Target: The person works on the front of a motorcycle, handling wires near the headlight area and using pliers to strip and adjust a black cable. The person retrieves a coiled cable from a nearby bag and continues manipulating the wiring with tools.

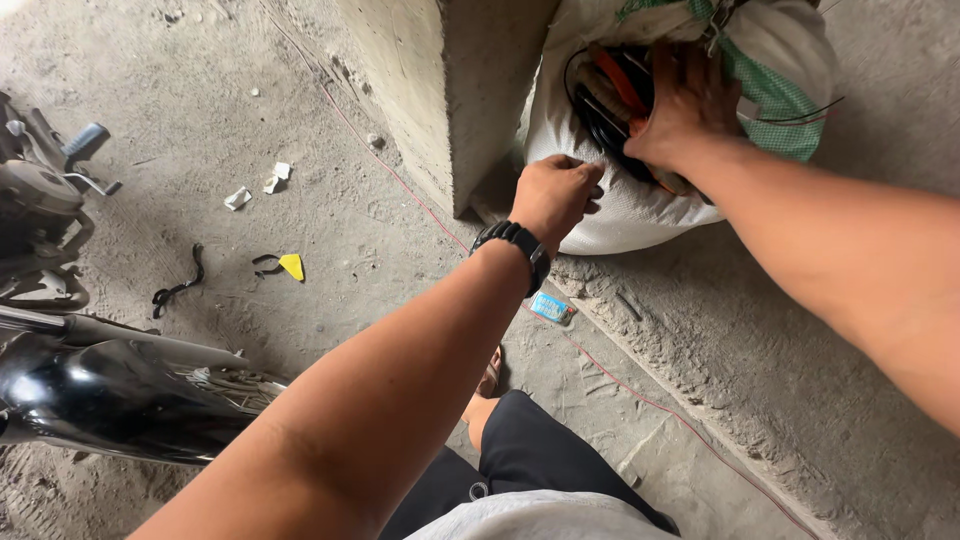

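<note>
White woven sack [640, 205] slumps on the concrete floor [330, 230] against a pillar [470, 80], its mouth showing coiled black and orange cables [612, 95] on which the right hand [690, 105] lies spread flat, while the left hand [555, 195], watch [515, 245] at its wrist, pinches the sack's edge in a clenched grip.
</note>
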